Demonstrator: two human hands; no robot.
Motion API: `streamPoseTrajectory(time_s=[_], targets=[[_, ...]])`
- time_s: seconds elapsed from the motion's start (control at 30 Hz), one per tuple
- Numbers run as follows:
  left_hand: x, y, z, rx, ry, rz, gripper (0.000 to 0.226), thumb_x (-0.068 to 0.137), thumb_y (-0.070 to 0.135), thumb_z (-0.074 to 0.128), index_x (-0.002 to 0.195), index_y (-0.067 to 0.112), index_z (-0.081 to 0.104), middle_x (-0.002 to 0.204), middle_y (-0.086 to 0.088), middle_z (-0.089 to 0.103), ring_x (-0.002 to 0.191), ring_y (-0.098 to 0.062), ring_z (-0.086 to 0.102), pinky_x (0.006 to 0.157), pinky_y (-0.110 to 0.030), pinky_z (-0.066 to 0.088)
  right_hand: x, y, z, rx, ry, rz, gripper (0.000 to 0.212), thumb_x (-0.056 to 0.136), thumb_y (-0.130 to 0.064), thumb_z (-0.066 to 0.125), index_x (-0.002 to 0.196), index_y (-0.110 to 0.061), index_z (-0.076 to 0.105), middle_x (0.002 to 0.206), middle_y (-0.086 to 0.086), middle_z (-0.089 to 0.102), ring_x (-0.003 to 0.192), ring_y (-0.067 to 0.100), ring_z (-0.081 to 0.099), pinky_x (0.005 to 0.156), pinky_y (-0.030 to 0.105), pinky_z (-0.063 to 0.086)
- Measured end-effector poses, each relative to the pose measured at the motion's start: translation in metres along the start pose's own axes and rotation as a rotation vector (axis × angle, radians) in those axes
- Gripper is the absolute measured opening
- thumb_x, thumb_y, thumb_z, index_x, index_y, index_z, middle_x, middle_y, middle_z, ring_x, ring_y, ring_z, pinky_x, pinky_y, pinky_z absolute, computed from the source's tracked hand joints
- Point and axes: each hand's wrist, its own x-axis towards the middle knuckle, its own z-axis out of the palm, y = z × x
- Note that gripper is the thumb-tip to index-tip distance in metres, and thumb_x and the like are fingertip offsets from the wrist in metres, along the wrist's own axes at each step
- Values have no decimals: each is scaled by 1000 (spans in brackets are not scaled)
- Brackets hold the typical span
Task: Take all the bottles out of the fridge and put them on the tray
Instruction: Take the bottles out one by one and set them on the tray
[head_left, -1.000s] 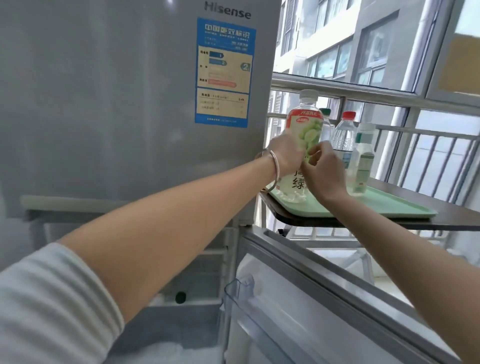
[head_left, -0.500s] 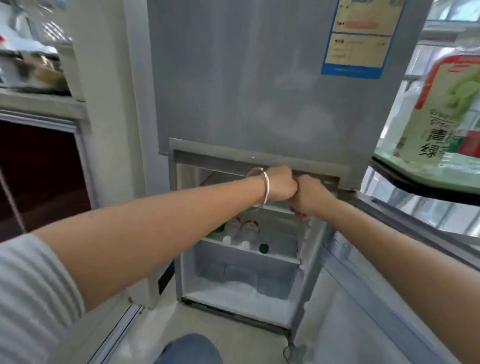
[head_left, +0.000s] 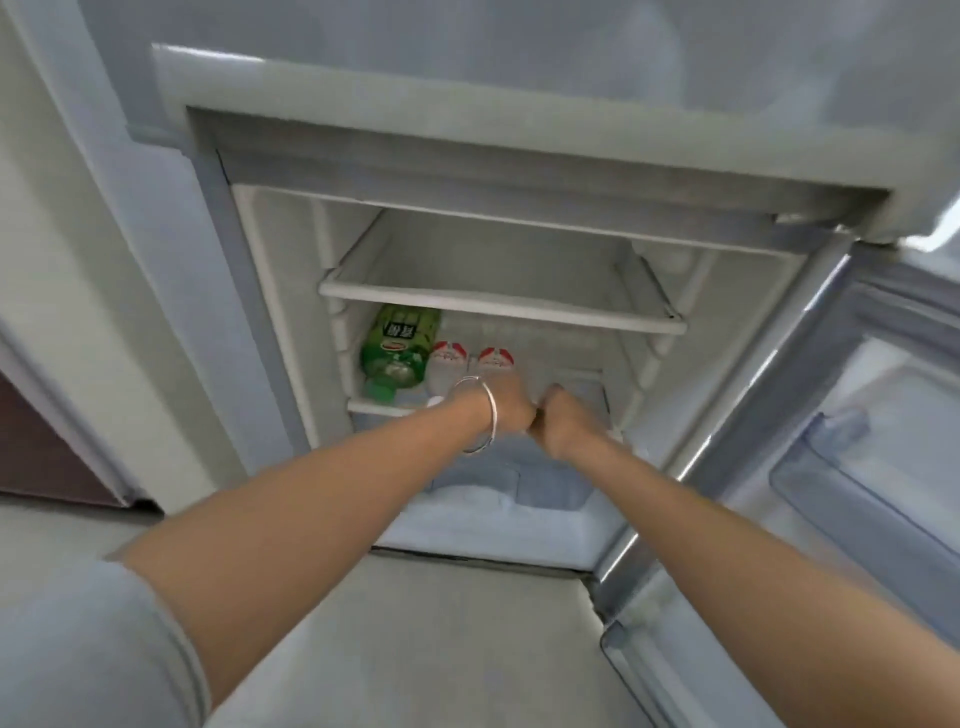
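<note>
The fridge's lower compartment (head_left: 291, 322) stands open. On its lower shelf (head_left: 374, 408) lie a green bottle (head_left: 397, 345) at the left and two clear bottles with red-and-white labels (head_left: 449, 356) (head_left: 496, 358) beside it, caps toward me. My left hand (head_left: 511, 410), a bracelet on its wrist, is curled in front of the cap end of the right clear bottle and hides it; I cannot tell whether it grips it. My right hand (head_left: 563, 421) is a closed fist touching the left hand, with nothing seen in it. The tray is out of view.
An upper shelf (head_left: 498, 301) sits bare above the bottles. The open fridge door (head_left: 857, 467) with its door bins hangs at the right. A pale drawer (head_left: 519, 488) lies below the hands. A wall and dark cabinet are at the left.
Both hands left the bottle on the tray and came down together into the fridge's lower shelf. My view swung from the tray to the open compartment.
</note>
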Motion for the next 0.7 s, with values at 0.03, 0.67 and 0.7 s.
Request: streamPoseTrajectory(time_s=[0.03,0.67,0.7], targets=[[8,-6,8,-22,-8,-9,28,93,13,41,99,0,66,115,-23,66,105,-34,62,86,-36,49,5,4,8,26,2,23,17,90,-18,54,101,-10,43,99,20,59,86,29,54,67,32,37],[10,-49,29,-330,52,-161,67,90,15,54,146,10,17,101,-16,60,100,-31,63,75,-36,52,-11,12,35,-393,154,-177,59,84,1,57,134,-16,31,116,17,46,84,28,53,64,34,39],[8,-48,27,-317,57,-161,71,89,17,55,147,12,15,104,-16,61,99,-29,63,80,-37,54,-15,9,25,-434,188,-216,61,83,3,56,135,-16,31,117,18,46,88,29,56,64,34,39]])
